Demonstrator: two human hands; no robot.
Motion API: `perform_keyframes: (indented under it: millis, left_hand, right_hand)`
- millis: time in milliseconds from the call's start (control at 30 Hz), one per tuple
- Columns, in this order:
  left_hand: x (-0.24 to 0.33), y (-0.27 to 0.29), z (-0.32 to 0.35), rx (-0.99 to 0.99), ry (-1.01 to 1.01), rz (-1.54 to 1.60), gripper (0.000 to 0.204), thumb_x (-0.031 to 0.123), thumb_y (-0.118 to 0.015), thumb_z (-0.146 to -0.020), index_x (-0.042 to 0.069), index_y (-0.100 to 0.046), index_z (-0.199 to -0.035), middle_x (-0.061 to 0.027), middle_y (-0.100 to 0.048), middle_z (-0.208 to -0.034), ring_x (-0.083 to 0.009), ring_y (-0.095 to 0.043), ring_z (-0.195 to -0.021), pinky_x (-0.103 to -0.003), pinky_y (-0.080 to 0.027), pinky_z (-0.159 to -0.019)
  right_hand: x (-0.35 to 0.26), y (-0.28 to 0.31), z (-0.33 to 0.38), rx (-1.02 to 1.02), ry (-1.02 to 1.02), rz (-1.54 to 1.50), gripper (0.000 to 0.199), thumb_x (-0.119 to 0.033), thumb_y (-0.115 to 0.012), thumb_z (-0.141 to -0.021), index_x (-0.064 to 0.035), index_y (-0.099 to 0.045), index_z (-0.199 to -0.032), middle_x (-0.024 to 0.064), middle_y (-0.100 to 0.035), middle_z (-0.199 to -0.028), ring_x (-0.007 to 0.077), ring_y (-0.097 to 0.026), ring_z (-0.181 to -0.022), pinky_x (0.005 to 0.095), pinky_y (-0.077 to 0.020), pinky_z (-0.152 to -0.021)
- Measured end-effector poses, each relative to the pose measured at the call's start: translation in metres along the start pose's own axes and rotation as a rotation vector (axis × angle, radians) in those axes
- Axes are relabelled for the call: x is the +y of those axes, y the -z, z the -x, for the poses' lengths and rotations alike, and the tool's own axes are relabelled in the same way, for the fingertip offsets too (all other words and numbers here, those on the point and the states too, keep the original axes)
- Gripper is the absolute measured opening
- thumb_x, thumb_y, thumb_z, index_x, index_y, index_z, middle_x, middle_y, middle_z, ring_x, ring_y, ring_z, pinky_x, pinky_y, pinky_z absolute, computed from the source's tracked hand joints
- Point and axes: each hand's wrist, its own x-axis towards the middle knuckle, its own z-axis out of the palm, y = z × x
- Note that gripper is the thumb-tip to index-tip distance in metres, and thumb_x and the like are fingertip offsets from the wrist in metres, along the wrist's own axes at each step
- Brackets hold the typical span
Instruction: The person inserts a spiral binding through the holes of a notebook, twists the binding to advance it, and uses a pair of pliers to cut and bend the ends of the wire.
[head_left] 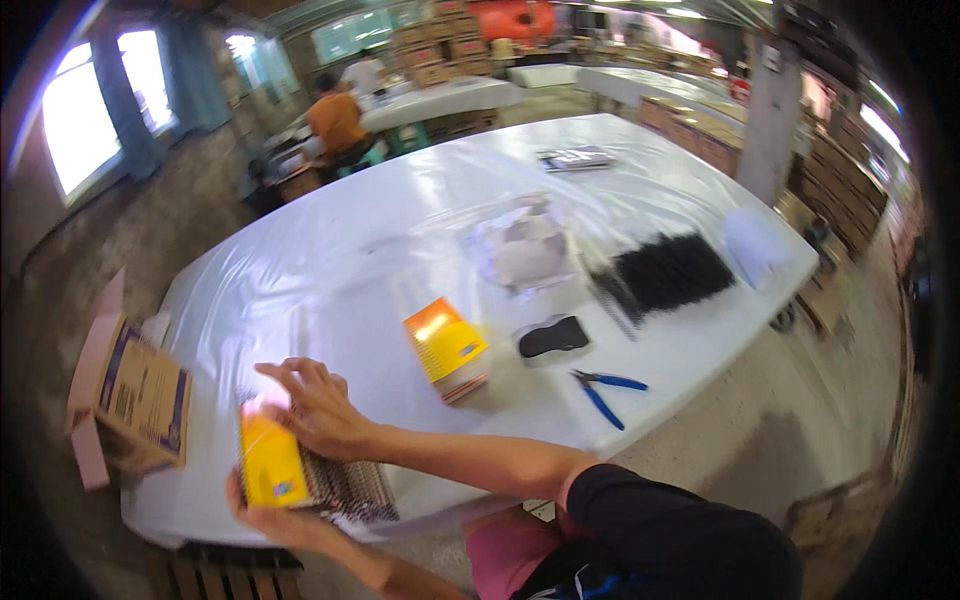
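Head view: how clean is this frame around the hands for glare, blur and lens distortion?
Head view: strong fisheye bending at the table edges and dark vignette at the corners; window overexposed; sheen on the white plastic cover; left hand and right hand on the yellow notebook stack slightly soft, the cover's top washed out.

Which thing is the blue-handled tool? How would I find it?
Start at the big white table and go to its near edge, right of the orange notebook stack. The pliers lie there, just below a flat black pad. They alone have two thin blue handles spread apart.
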Motion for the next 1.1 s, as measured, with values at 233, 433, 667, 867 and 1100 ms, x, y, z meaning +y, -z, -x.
perform_keyframes:
  millis: [233, 433, 667, 867, 1100]
  left_hand:
    - [0.064, 0.036, -0.009, 0.557, -0.277, 0.107, 0.044, 0.045, -0.036, -0.097, 0.007, -0.052, -0.111, -0.0110, -0.054, -0.113, -0.0249, -0.054, -0.104, -0.046, -0.044, -0.085]
    - [0.102, 0.004, 0.031, 0.316, -0.767, 0.361, 0.038, 0.040, -0.041, -0.096, 0.005, -0.048, -0.108, -0.0108, -0.052, -0.104, -0.0262, -0.053, -0.098, -0.039, -0.049, -0.080]
    - [0.087, -0.030, 0.095, -0.325, -0.489, 0.222, 0.048, 0.043, -0.048, -0.093, 0.003, -0.042, -0.118, -0.0136, -0.043, -0.118, -0.0281, -0.048, -0.108, -0.042, -0.044, -0.088]
    - [0.068, -0.060, 0.124, -0.552, 0.536, 0.411, 0.039, 0.028, -0.056, -0.094, -0.007, -0.055, -0.111, -0.0139, -0.061, -0.101, -0.0210, -0.059, -0.091, -0.034, -0.047, -0.084]
    - [0.092, -0.085, 0.141, -0.955, 0.517, 0.376, 0.023, 0.004, -0.055, -0.092, -0.006, -0.060, -0.112, -0.0102, -0.064, -0.098, -0.0132, -0.059, -0.085, -0.026, -0.047, -0.077]
  right_hand:
    - [0.095, 0.139, 0.013, 0.030, -0.614, 0.806, 0.071, -0.046, -0.068, -0.075, -0.0129, -0.042, -0.133, 0.0135, -0.046, -0.129, 0.0321, -0.043, -0.120, 0.0595, -0.0365, -0.089]
    - [0.127, 0.162, 0.027, -0.145, -0.755, 0.511, 0.050, -0.046, -0.073, -0.071, -0.0065, -0.063, -0.101, 0.0106, -0.067, -0.091, 0.0268, -0.066, -0.085, 0.0396, -0.0500, -0.077]
    - [0.086, 0.180, 0.039, 0.111, -0.352, 0.523, 0.036, -0.025, -0.074, -0.077, -0.0052, -0.058, -0.103, 0.0080, -0.068, -0.085, 0.0245, -0.066, -0.074, 0.0385, -0.0510, -0.067]
    - [-0.003, 0.189, 0.118, 0.091, -0.358, -0.703, 0.026, -0.005, -0.068, -0.083, -0.0034, -0.054, -0.104, 0.0015, -0.064, -0.093, 0.0080, -0.060, -0.078, 0.0242, -0.0490, -0.067]
    - [0.029, 0.217, 0.172, 0.307, -0.355, -0.542, 0.019, -0.008, -0.068, -0.085, -0.0030, -0.056, -0.099, -0.0007, -0.064, -0.085, 0.0028, -0.056, -0.077, 0.0197, -0.0458, -0.066]
